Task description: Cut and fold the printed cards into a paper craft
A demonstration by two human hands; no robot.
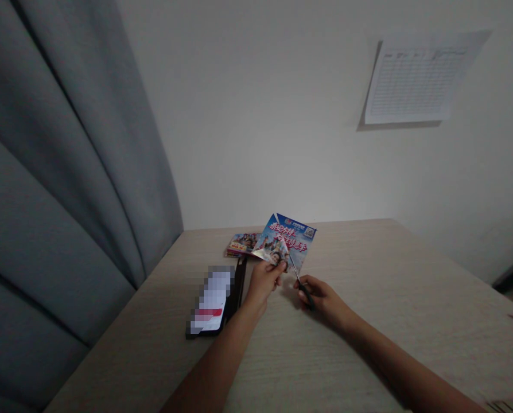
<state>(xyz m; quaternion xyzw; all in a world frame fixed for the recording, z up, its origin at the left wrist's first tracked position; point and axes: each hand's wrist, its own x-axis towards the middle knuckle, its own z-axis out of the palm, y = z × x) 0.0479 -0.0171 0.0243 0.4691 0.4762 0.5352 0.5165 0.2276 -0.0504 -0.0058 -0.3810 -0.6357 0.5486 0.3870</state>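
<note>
My left hand (265, 279) pinches the lower edge of a colourful printed flyer (297, 232), blue with red lettering and a small square code at its upper right. The flyer is tilted up above the table, and a slit shows near its top left corner. In my right hand (321, 295) is a pair of scissors (304, 289) with dark handles. Their blades reach up to the flyer at its lower middle; how far apart the blades are is hard to see. Behind the flyer, to the left, lies a stack of similar flyers (241, 243), partly covered.
A phone (211, 301) with a lit, blurred screen lies left of my left hand, in a dark folding case (238, 284). The pale wooden table (377, 344) meets a white wall. A grey curtain (80, 172) hangs at the left, and a printed sheet (415, 83) is on the wall.
</note>
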